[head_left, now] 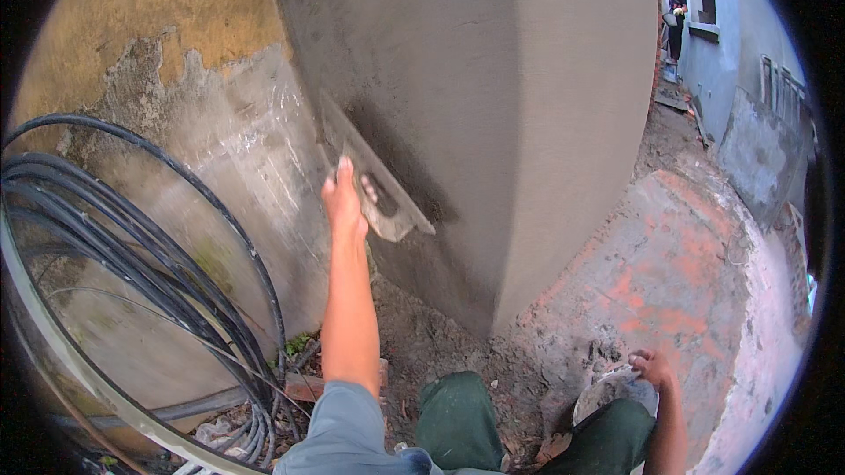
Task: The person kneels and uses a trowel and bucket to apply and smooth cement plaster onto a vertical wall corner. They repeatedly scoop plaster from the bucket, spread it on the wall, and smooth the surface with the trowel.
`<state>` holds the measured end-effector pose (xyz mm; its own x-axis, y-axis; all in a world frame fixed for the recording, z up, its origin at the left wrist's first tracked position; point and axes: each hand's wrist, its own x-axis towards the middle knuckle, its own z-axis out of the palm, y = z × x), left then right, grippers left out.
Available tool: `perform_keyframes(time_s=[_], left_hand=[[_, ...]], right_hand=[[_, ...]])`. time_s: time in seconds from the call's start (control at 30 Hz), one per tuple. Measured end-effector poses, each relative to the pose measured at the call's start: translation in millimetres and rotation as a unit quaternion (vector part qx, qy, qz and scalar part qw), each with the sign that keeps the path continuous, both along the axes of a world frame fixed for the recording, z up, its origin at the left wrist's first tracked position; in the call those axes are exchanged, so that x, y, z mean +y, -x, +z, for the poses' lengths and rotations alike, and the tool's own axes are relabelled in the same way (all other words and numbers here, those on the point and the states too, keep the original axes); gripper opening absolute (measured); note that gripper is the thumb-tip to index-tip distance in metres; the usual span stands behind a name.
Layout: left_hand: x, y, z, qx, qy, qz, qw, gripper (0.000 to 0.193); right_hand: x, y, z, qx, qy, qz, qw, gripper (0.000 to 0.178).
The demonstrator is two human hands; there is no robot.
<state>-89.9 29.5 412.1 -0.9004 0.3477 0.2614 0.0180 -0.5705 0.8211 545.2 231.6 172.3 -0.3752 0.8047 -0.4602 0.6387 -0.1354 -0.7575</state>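
Note:
My left hand [345, 198] is closed around the handle of a plastering float [387, 167], its fingers through the handle opening. The float's long blade lies tilted along the wet grey plaster wall [440, 79], near the corner with the old wall. Down at the right, beside my right knee, my right hand [651, 367] curls over the rim of a pale, mortar-smeared bucket [607, 390]. My knee hides part of the bucket, and its contents are hard to make out.
A coil of black hose [132, 228] hangs at the left before the stained yellow wall [194, 0]. Bricks [304, 387] and rubble lie below it. Mortar-splashed ground [669, 272] stretches right. Far off, a person [675, 13] stands by the blue wall holding a pail.

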Motion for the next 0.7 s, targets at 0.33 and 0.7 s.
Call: perform_keyframes(time_s=[0.33, 0.7], left_hand=[[-45, -40, -166, -0.209, 0.006, 0.053, 0.976, 0.027], [-71, -54, -243, -0.295, -0.003, 0.036, 0.955, 0.033]], right_hand=[[-17, -90, -258, -0.28, -0.173, 0.172, 0.929, 0.029], [-57, -74, -229, -0.252, -0.098, 0.183, 0.945, 0.026]])
